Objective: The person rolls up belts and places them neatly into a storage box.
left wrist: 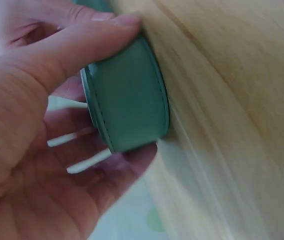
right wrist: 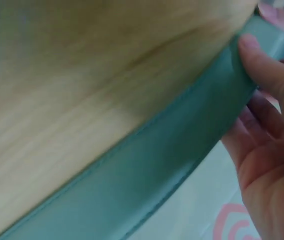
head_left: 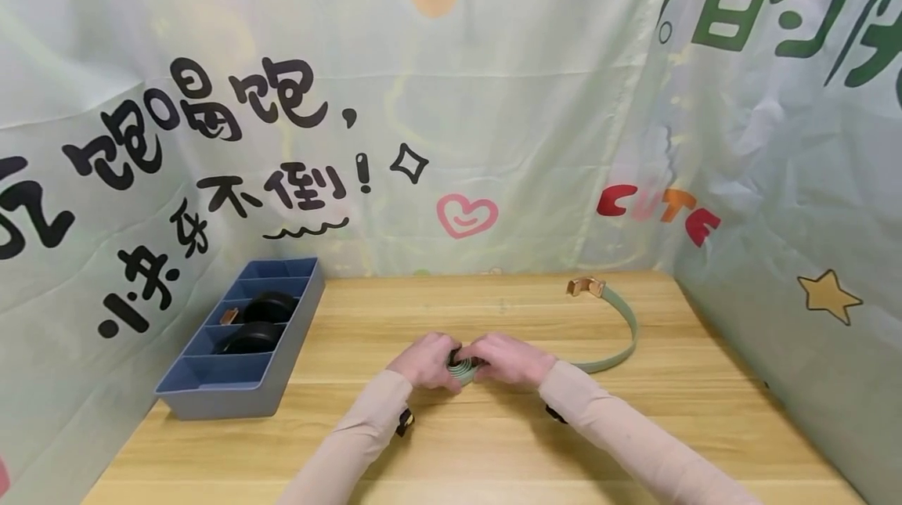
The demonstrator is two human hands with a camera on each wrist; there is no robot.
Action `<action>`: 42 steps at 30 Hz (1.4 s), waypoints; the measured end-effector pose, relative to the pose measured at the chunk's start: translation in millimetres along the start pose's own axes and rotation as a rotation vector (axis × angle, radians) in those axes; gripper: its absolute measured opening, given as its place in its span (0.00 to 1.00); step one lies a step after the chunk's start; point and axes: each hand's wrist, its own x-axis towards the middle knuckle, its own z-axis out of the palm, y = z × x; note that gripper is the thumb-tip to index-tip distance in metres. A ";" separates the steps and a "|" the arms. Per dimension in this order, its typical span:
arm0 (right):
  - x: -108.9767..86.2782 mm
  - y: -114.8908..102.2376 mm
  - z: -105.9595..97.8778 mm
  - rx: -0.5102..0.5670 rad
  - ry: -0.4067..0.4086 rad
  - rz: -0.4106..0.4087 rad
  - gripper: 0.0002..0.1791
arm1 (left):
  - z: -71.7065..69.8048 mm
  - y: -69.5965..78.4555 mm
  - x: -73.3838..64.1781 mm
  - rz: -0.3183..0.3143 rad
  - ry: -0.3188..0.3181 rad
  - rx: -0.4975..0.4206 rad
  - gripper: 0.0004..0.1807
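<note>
A light green belt is partly wound into a coil standing on edge on the wooden table. My left hand grips the coil; in the left wrist view its thumb and fingers bracket the stitched green roll. Close beside it, my right hand pinches the belt where the strap runs off the coil, and the right wrist view has the flat strap between thumb and fingers. From there the loose length curves right and back to a rose-gold buckle lying farther back.
At the left of the table stands a blue-grey box split into several compartments. Two black rolled belts sit in its middle ones, one with a gold-coloured buckle. Printed cloth walls enclose the table's back and sides.
</note>
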 end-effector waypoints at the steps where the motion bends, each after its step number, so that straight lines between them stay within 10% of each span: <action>1: 0.2 0.5 -0.1 0.002 0.000 0.003 0.17 | 0.2 -0.8 0.5 0.012 -0.007 -0.009 0.19; 11: 6.8 -2.1 -1.5 0.052 -0.024 0.031 0.06 | 0.0 2.1 1.3 -0.012 0.034 0.014 0.22; 24: -1.5 -10.6 -4.0 -0.156 -0.095 0.090 0.22 | -1.1 -8.3 4.4 0.000 -0.030 -0.044 0.29; 42: -3.0 -12.8 3.4 -0.219 -0.148 0.112 0.22 | 5.2 8.6 -8.0 -0.182 -0.160 0.258 0.53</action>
